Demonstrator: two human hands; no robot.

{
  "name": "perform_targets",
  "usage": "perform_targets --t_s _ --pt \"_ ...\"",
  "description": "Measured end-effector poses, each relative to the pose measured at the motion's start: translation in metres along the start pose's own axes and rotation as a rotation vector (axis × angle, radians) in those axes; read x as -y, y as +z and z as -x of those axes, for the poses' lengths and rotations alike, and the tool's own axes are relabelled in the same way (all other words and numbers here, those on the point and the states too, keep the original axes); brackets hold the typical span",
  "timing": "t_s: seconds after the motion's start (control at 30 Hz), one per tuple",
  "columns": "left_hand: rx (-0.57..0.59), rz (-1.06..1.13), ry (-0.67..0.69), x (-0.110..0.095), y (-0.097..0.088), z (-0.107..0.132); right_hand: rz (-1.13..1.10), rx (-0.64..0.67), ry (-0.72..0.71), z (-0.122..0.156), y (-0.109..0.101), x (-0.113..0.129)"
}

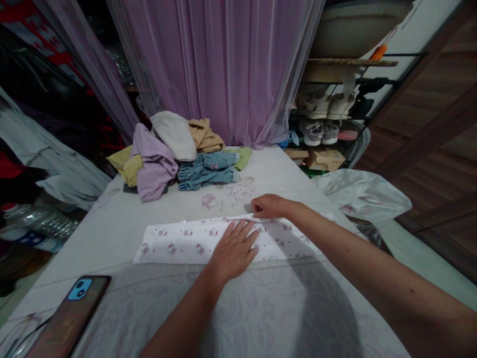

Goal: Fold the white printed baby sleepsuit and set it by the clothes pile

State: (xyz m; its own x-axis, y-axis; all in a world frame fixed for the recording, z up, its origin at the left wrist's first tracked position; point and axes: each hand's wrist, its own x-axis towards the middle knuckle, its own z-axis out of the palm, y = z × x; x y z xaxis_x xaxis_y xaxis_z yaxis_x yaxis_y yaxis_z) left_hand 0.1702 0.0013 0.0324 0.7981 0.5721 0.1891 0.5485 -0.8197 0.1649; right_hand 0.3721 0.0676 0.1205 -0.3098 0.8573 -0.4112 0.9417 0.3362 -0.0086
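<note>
A white garment (pixel 182 242) printed with small cartoon cat faces and red dots lies folded into a long strip across the table. Pressed flat on the middle of it is my left hand (pixel 235 249), fingers stretched out. At the strip's far edge, just beyond the left hand, my right hand (pixel 271 206) has its fingers curled closed on a raised bit of the fabric. My right forearm passes above the garment's right end and partly hides it.
The table (pixel 179 318) has a floral cover. At its back left lie a lilac garment (pixel 152 161), a striped white one (pixel 173 134), a tan one (pixel 204 135) and jeans (pixel 206 171). A phone (pixel 70 315) lies front left. Shoes (pixel 316 132) stand on a rack right.
</note>
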Motion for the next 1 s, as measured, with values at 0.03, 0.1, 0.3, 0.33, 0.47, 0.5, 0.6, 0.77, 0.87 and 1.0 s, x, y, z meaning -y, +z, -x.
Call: perform_targets --t_s 0.03,0.1,0.3,0.33,0.47,0.5,0.6,0.77,0.87,1.0 --pt "-0.008 -0.002 0.004 0.000 0.000 0.000 -0.021 0.006 0.017 0.000 -0.001 0.000" --pt "-0.018 -0.005 0.006 0.001 0.001 0.001 -0.042 0.022 0.018 -0.001 -0.001 -0.001" --pt "-0.016 -0.022 -0.002 0.001 0.003 0.001 -0.035 -0.167 0.018 -0.002 0.008 -0.004" --pt "-0.016 -0.024 0.001 0.001 0.003 0.001 -0.058 -0.184 0.046 -0.002 0.011 -0.005" --pt "-0.006 -0.018 0.003 0.001 0.005 0.001 -0.154 -0.214 0.082 -0.001 0.021 -0.005" --pt "-0.002 -0.014 0.004 0.001 0.006 0.001 -0.158 -0.240 0.088 0.000 0.023 -0.004" --pt "0.019 0.005 0.009 0.002 0.005 0.001 -0.135 -0.322 0.112 0.000 0.030 -0.003" --pt "0.029 0.025 0.003 0.001 0.006 0.001 -0.094 -0.295 -0.058 0.002 0.032 -0.008" --pt "0.003 0.011 0.005 0.001 0.008 0.002 -0.048 -0.286 -0.104 0.005 0.029 -0.010" --pt "-0.067 -0.015 -0.002 0.001 0.007 0.003 -0.051 -0.427 0.044 0.005 0.028 -0.005"
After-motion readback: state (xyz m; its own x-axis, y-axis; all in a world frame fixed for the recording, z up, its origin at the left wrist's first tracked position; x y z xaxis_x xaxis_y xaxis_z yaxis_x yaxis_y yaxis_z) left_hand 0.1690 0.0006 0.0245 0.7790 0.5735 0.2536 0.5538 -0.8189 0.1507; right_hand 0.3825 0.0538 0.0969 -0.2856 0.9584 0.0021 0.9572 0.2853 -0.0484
